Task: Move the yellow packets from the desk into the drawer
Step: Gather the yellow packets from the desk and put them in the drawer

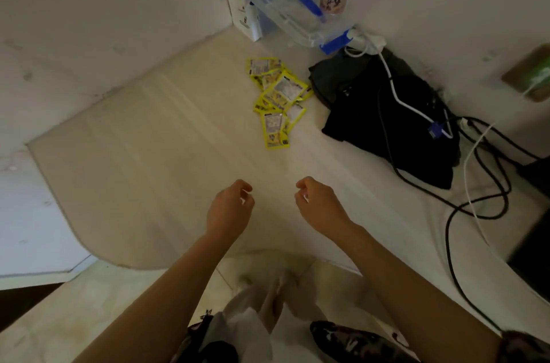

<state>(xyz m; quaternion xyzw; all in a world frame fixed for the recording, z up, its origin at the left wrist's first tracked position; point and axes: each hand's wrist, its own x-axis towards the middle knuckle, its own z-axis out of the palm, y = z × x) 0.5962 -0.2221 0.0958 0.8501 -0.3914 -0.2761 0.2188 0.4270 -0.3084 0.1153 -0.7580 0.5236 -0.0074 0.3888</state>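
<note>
Both hands, left (pixel 230 208) and right (pixel 320 205), hung loosely curled, each grip empty. The packets (pixel 278 101) lay overlapped far back on the counter (pixel 148 154); a hasty grab could scatter them.

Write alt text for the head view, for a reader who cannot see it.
A loose pile of yellow packets lies on a pale desk, beyond a person's empty left hand and right hand, fingers loosely curled. Right of the pile sits a black bag with cables.
</note>
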